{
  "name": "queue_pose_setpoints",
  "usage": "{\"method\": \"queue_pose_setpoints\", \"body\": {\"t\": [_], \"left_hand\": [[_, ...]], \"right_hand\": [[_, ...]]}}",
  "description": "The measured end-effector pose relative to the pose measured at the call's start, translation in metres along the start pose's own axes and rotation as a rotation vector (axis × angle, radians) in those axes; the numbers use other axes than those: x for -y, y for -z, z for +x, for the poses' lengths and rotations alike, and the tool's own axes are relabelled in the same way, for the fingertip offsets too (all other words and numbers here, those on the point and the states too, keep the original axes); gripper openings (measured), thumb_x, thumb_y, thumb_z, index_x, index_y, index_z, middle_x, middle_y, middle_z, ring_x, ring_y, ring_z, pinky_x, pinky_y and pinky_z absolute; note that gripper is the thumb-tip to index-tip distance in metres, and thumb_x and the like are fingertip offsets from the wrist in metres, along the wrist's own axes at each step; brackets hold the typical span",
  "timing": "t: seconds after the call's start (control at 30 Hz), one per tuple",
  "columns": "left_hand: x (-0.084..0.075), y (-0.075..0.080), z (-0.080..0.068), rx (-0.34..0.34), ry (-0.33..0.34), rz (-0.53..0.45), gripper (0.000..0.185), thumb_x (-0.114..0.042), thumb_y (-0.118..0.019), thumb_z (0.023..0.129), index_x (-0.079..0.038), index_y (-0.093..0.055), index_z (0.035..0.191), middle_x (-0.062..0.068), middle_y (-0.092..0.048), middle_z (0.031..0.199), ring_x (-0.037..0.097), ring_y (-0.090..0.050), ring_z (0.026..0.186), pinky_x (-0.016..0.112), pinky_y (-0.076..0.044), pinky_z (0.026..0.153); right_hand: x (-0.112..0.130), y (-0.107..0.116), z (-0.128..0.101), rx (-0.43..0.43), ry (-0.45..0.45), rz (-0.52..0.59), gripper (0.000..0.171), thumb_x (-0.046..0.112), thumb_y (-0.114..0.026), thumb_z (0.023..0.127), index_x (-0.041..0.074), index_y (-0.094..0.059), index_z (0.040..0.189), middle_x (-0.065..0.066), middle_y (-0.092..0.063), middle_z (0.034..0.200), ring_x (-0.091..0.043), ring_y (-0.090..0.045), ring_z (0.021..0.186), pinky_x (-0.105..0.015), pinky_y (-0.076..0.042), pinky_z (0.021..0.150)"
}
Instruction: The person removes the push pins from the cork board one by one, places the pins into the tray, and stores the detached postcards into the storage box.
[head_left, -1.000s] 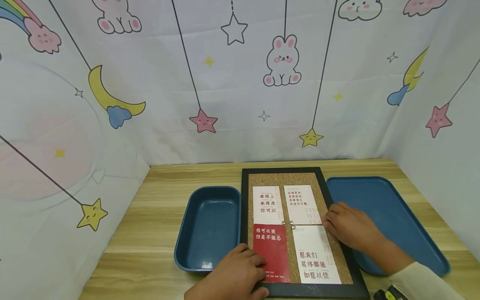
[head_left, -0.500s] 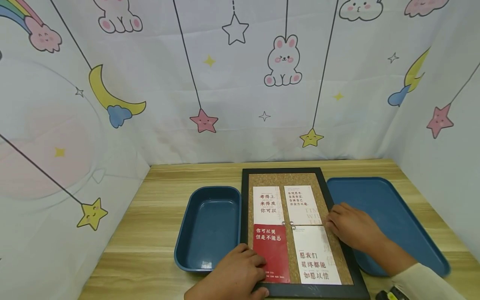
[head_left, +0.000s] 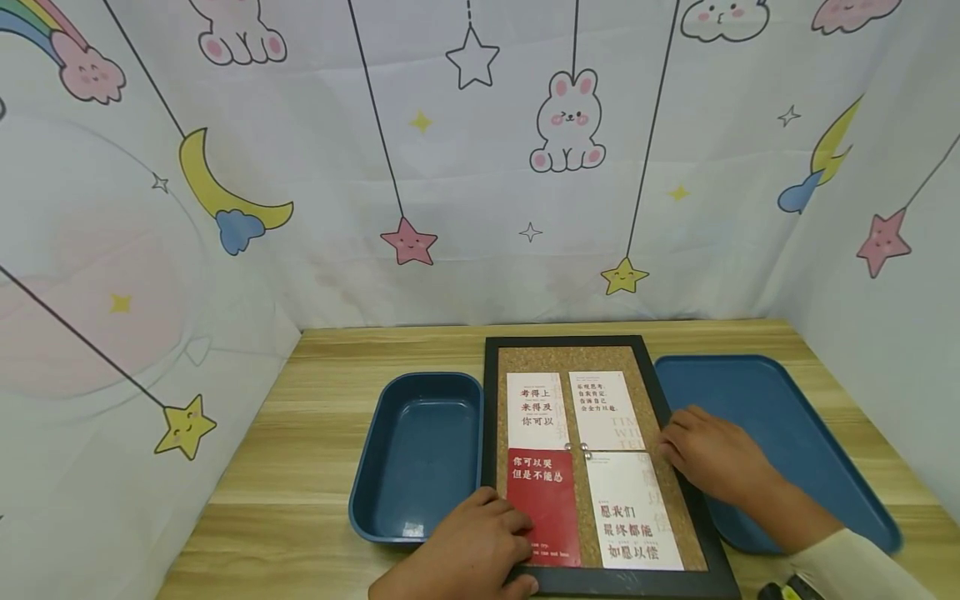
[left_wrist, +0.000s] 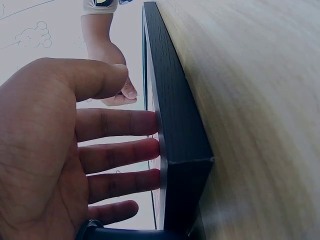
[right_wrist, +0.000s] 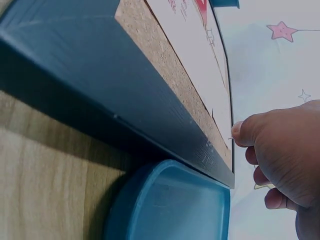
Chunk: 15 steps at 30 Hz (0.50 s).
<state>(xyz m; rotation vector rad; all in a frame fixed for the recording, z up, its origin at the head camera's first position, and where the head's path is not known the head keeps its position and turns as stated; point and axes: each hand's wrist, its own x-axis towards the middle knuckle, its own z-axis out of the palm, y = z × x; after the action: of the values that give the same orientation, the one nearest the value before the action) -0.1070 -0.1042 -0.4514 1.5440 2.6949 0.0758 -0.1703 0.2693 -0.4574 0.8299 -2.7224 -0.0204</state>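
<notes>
- both hands rest on the black-framed cork board, which lies flat on the counter near its front edge, midway between left and right.
- left hand lies flat, fingers straight and spread over the board's front-left corner, touching the red card.
- right hand sits at the board's right frame edge, fingers loosely curled; whether it pinches anything cannot be told.
- four cards are held on the cork, with silver pins where they meet.
- a deep blue bin stands just left of the board; a flat blue tray lies just right.
</notes>
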Motion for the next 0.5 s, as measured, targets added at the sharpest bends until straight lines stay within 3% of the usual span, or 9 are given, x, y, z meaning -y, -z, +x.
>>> {"method": "queue_pose_setpoints", "body": {"t": [0.5], "left_hand": [[-0.0004,-0.0002,0.0004,0.005,0.005,-0.008,0.031,-0.053,-0.066,0.094,-0.030,-0.079,0.110,-0.013,-0.068,0.118,0.004,-0.059,0.106,0.035,-0.043,0.100]], "right_hand": [[-0.0008,0.0012,-0.0022,0.000,-0.021,-0.002,0.012,0.021,-0.082,0.088,0.012,-0.075,0.093,0.002,-0.061,0.089,-0.021,-0.060,0.088,-0.037,-0.055,0.070]]}}
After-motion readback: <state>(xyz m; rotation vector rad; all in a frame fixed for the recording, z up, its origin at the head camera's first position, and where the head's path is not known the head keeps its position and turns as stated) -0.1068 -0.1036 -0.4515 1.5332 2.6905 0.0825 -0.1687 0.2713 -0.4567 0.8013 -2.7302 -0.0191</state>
